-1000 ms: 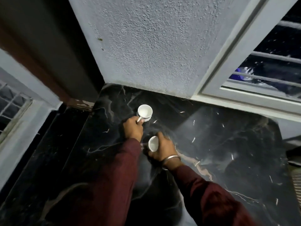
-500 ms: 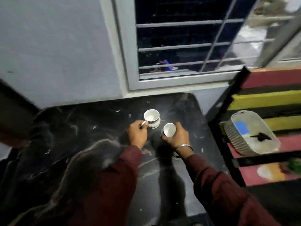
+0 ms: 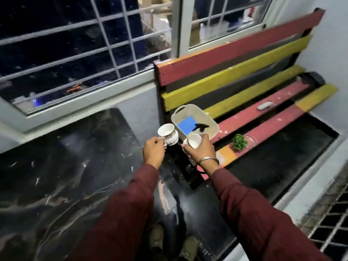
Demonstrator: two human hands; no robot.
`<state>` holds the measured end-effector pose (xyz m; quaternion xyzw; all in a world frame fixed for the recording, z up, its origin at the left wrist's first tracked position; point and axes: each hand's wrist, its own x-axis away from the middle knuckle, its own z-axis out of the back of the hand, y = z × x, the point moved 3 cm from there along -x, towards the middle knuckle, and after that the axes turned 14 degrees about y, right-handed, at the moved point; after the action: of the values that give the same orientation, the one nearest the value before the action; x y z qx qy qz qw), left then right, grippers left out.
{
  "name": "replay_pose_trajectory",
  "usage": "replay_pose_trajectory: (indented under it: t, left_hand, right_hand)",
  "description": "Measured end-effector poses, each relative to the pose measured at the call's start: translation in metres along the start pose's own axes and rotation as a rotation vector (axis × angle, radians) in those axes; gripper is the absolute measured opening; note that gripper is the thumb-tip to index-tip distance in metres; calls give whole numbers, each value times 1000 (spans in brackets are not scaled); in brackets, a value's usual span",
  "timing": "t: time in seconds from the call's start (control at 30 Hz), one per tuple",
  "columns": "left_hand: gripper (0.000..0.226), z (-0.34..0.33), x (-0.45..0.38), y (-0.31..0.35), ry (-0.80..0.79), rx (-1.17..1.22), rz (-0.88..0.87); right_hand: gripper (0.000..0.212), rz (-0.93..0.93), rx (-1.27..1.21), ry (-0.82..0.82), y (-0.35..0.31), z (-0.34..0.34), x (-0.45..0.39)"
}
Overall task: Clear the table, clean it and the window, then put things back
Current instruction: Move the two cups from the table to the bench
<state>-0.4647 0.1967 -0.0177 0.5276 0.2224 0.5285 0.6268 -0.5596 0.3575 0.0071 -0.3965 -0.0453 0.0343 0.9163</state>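
Note:
My left hand (image 3: 153, 152) pinches the handle of a white patterned cup (image 3: 168, 136), lifted over the right edge of the black marble table (image 3: 66, 176). My right hand (image 3: 200, 150) grips a second white cup (image 3: 194, 141) around its side, tilted toward me, just past the table's edge. Both cups hover near a pale plastic basket (image 3: 212, 127) on the bench, which holds a blue cloth (image 3: 186, 125) and a black spray head (image 3: 201, 126). The barred window (image 3: 75, 51) stands behind the table.
A red and yellow slatted bench (image 3: 263, 113) fills the right side. On it lie a small green plant (image 3: 239, 142) and a grey object (image 3: 264, 106). A metal grate (image 3: 331, 228) is at the lower right, and my feet show below the table edge.
Both hands have lifted the cups off the table and carried them rightward, from the table's middle to its right edge by the basket. My view has swung right to the bench.

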Motion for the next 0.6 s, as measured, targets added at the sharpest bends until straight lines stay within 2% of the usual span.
replay_pose_trajectory:
  t: [0.13,0.3,0.47,0.6]
  left_hand:
    - [41,-80,25,12,-124,-144,-125]
    - [33,-175,46,15,-347,-262,-258]
    - [46,-259,53,-18,-497,-322,-396]
    - [46,-306,56,-55,-566,-430,-296]
  right_hand:
    - [64,-110,-6,78,50,39,-41]
    - [57,-265,22,192,115,64,-92]
    - [69,-389,86,232,184,68,-137]
    - [68,-476,118,270,237,60,-171]
